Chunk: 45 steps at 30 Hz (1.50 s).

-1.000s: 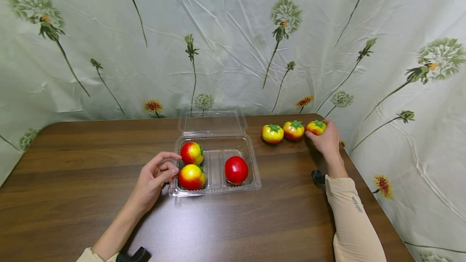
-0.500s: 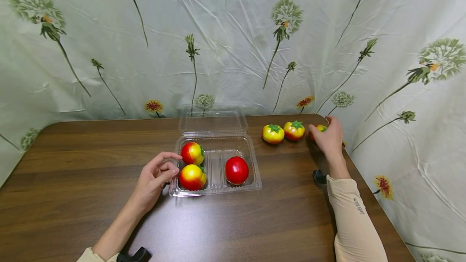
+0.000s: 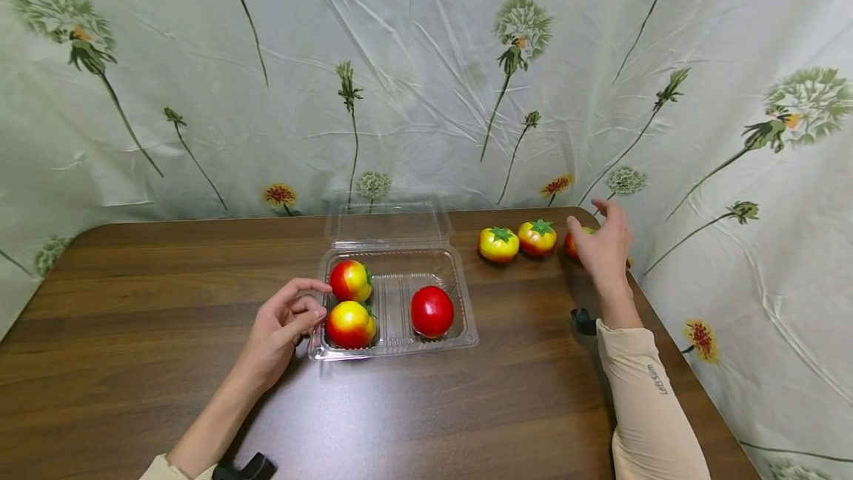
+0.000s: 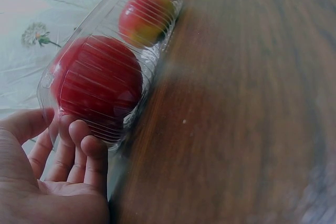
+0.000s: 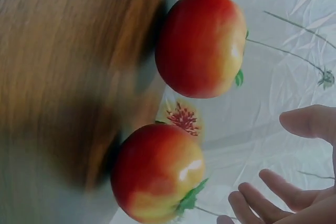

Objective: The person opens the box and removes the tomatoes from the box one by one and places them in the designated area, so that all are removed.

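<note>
In the head view, my left hand (image 3: 283,321) holds the left rim of a clear plastic clamshell box (image 3: 397,350), thumb and curled fingers at its edge. Two red-and-yellow tomatoes (image 3: 350,324) lie on their sides in the left part of the box, and a red tomato (image 3: 432,312) sits at the right. My right hand (image 3: 605,247) is at the table's back right corner, thumb and fingers spread apart. Partly hidden behind it is a tomato (image 3: 571,246); the right wrist view shows this tomato (image 5: 155,171) standing free of the fingers.
Two more tomatoes (image 3: 498,244) with green leafy tops stand in a row left of the right hand. The box's lid (image 3: 389,224) is folded back toward the flowered curtain (image 3: 426,95). Beneath everything is a brown wooden table (image 3: 133,332).
My right hand has let go of the rightmost tomato, lifting slightly and spreading its fingers. My left hand and the box have stayed in place.
</note>
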Available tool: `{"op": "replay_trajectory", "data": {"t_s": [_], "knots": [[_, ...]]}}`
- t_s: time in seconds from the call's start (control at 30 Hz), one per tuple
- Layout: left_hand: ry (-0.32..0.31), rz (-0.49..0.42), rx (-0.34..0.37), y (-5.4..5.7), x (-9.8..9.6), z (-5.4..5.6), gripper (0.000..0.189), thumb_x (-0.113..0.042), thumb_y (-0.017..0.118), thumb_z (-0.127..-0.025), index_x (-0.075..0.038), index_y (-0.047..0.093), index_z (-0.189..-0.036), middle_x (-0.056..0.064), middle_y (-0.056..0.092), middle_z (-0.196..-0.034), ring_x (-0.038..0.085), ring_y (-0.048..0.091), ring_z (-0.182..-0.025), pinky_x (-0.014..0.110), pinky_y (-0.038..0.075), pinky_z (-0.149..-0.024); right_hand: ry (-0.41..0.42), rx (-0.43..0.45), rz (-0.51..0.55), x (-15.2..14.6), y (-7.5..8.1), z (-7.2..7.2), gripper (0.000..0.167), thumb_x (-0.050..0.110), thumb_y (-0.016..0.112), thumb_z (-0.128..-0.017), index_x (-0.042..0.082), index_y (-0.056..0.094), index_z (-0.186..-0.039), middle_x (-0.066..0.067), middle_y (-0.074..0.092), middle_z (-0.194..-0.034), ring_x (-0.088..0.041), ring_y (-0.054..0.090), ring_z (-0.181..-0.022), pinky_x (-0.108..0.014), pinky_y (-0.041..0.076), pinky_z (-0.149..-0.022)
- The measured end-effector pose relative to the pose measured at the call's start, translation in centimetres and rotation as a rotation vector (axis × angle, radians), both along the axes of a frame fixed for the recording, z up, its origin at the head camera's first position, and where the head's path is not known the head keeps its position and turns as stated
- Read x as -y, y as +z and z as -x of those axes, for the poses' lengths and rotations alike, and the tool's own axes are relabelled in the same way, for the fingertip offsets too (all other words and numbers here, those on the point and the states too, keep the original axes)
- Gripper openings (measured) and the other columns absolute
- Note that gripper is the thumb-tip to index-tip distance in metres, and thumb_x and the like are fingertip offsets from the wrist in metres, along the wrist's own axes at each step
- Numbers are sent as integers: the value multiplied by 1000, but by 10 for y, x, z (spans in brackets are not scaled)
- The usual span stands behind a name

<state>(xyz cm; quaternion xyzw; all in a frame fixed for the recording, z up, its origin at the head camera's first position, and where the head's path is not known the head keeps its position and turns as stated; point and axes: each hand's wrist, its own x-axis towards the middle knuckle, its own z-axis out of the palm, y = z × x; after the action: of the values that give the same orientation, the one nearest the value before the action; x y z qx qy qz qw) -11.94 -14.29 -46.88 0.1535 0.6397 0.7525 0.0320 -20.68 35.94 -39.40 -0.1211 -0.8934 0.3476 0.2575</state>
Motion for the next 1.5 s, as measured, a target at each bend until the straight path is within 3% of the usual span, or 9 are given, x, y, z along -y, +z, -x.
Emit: {"op": "replay_trajectory", "data": {"t_s": [0.27, 0.63, 0.9, 1.13, 1.5], "knots": [[-5, -18, -6, -1, 0, -1, 27, 9, 57, -101, 10, 55, -128, 0, 68, -82, 17, 52, -67, 26, 47, -56, 36, -42, -54, 6, 1, 0, 51, 18, 72, -94, -5, 58, -137, -29, 59, -136, -47, 51, -131, -60, 36, -113], [-3, -6, -1, -1, 0, -1, 28, 8, 58, -102, 9, 55, -129, 0, 67, -83, 17, 53, -68, 25, 48, -58, 203, 42, -91, 21, 12, -6, 50, 21, 72, -97, -5, 58, -139, -28, 62, -139, -46, 55, -133, -60, 41, -112], [-3, -4, 4, 0, 0, -1, 27, 7, 57, -102, 9, 55, -129, 0, 67, -83, 17, 54, -68, 25, 48, -58, 322, 89, -64, 36, 16, -10, 48, 23, 72, -100, 3, 59, -141, -22, 65, -140, -42, 63, -126, -58, 51, -101], [-6, -1, 6, 1, 1, -1, 28, 6, 57, -102, 9, 54, -130, 0, 67, -83, 18, 53, -66, 25, 48, -55, 472, 140, 1, 51, 17, -11, 46, 21, 75, -99, 5, 61, -140, -19, 65, -139, -37, 59, -133, -57, 48, -112], [-6, 0, 6, 0, 1, -1, 27, 5, 58, -103, 8, 55, -129, 0, 67, -82, 17, 53, -66, 25, 48, -55, 584, 140, 11, 67, 11, -14, 40, 13, 79, -94, 7, 66, -132, -19, 68, -134, -37, 63, -127, -58, 51, -108]]}}
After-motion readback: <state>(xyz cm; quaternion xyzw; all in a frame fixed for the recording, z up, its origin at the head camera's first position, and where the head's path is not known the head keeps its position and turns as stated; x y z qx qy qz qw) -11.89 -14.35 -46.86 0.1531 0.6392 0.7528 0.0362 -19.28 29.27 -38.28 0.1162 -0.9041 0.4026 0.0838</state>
